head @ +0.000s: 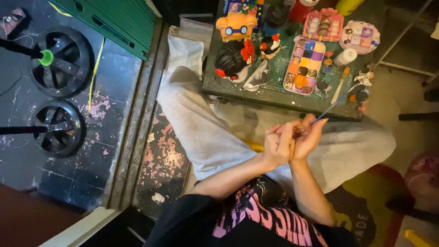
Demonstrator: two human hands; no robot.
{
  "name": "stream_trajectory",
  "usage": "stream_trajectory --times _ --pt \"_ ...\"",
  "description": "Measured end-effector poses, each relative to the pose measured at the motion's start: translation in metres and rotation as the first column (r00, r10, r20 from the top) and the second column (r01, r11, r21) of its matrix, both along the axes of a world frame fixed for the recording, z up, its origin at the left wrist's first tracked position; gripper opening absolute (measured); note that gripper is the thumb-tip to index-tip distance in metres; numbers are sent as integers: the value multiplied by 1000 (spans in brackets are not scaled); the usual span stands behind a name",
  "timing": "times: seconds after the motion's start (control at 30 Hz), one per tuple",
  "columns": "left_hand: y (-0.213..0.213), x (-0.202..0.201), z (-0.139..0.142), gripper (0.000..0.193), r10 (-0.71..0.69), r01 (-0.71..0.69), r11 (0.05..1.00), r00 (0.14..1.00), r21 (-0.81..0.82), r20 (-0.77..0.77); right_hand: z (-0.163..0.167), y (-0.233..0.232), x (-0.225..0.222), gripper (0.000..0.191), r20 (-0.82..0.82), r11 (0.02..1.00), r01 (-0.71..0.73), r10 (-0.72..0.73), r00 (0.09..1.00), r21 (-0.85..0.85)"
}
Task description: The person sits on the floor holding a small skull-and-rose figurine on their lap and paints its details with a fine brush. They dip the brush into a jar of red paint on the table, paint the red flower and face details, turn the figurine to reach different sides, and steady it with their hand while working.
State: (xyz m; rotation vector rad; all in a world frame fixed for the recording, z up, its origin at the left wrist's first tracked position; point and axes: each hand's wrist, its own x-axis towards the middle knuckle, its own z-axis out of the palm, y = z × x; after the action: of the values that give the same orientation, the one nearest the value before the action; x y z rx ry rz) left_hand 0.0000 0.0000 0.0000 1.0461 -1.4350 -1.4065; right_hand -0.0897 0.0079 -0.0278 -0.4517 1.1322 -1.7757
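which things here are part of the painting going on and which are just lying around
In use: left hand, right hand, thin paintbrush, paint palette, black-haired figurine.
Lying about: two black wheels, green crate, orange figurine.

Both hands meet above grey-trousered knees: the left hand (278,145) curls closed against the right hand (307,136), which pinches a thin blue-handled paintbrush (330,108). Just beyond, a dark paint-spattered board (274,93) carries a rectangular multicoloured paint palette (305,65) and a black-haired painted figurine (234,58).
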Motion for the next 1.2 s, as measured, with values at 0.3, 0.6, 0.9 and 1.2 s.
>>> stream_trajectory --times 0.3,0.6,0.9,1.2 --pt "11 1 3 34 10 -75 867 991 -493 -134 9 1 2 69 220 969 -122 169 961 -214" --pt "-16 17 -18 32 -77 75 908 997 -411 12 6 -39 15 51 335 989 -131 145 931 -64" --pt "-116 116 -10 75 629 -611 761 778 -217 15 35 -92 49 45 -293 980 -186 160 943 -64" --pt "-172 144 3 117 241 -207 946 964 -248 113 37 -150 93 17 -319 948 -306 264 910 -91"
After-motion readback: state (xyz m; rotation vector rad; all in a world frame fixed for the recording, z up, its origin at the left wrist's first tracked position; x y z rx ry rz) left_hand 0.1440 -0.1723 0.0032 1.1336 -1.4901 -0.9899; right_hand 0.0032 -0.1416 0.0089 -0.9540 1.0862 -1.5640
